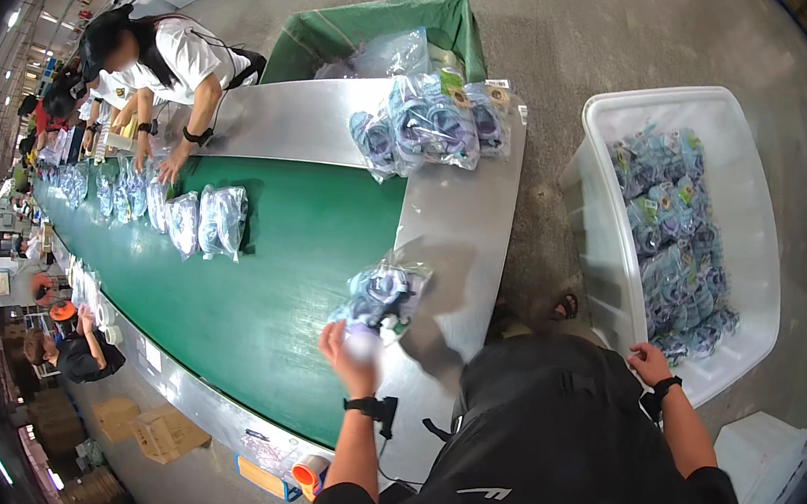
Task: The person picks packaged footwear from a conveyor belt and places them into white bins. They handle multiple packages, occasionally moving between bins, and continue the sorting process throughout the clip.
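My left hand (350, 361) is at the near end of the green conveyor belt (306, 311), its fingers closed on the near side of a clear bag of blue and purple shoes (381, 293). Part of that hand and bag is blurred, and the thumb is hard to see. The bag lies across the line where belt meets metal table edge. Off to the right, my right hand (650, 364) has curled fingers on the near rim of a large white bin (605, 221). Several bagged shoes (676, 235) fill the bottom of this bin.
More bagged shoes (430, 119) are piled on the metal ledge (459, 224) by a green-lined container (293, 47). Across the belt, a co-worker (169, 67) in white reaches to a row of bagged shoes (222, 220). An orange tape roll (307, 470) sits at the near edge.
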Motion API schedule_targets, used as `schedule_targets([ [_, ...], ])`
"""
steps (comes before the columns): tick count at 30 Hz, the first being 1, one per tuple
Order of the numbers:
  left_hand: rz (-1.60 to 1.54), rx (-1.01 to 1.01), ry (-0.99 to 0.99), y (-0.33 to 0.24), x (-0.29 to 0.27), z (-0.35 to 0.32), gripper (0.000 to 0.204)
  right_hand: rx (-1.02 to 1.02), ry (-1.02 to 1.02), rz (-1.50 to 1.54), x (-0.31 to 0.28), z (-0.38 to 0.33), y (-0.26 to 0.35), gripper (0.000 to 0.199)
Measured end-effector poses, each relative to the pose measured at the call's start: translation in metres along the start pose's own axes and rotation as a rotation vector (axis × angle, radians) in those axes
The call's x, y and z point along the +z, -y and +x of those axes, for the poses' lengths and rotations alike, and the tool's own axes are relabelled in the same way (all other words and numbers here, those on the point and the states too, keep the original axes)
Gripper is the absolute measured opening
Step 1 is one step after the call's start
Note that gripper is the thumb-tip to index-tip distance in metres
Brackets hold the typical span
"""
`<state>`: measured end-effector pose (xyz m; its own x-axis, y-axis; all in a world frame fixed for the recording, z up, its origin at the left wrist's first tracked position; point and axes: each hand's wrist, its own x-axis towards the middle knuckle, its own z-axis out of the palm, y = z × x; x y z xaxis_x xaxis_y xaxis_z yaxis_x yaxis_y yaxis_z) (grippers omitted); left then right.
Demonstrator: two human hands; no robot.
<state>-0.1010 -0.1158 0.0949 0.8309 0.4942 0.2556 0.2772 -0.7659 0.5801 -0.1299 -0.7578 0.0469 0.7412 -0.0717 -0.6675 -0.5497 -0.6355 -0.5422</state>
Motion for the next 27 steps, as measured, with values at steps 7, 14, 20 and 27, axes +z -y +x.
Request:
schedule_targets([
  [7, -1.268, -1.249, 0.028, 0.011, 0.025, -0.025, 0.071, -0.015, 0.009, 0.001, -0.023, 0.022, 0.012, 0.036],
  [14, -0.985, -0.772, 0.128, -0.039, 0.07, 0.009, 0.079, -0.157, -0.023, -0.025, -0.033, 0.036, 0.061, 0.037],
  [20, -1.232, -0.909, 0.511, -0.123, 0.068, 0.018, 0.05, -0.428, -0.11, 0.085, -0.045, 0.022, 0.163, 0.039],
  [27, -1.266, -1.12, 0.981, -0.258, 0.107, -0.01, 0.022, -1.142, -0.215, -0.227, -0.08, -0.031, 0.263, 0.065],
])
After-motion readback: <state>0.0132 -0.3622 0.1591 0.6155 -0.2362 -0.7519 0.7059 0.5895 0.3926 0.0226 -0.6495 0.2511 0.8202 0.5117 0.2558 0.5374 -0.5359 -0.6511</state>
